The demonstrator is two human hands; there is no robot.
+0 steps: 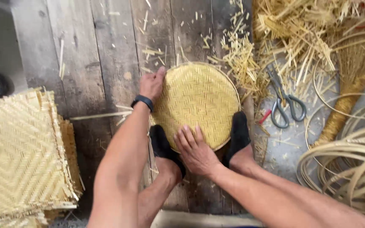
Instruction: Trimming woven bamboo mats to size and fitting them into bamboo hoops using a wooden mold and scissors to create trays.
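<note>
A round woven bamboo tray [199, 95] lies on a wooden plank floor, pinned at its near edge by two feet in black socks. My left hand [152, 83] grips the tray's left rim, a black band on its wrist. At the near rim my right hand [194, 150] presses flat on the weave, fingers spread.
A stack of square woven bamboo mats [20, 156] sits at the left. Grey-handled scissors [284, 105] lie to the right of the tray among bamboo offcuts [292, 29]. Coiled bamboo strips [351, 164] and a straw broom [351, 80] fill the right side.
</note>
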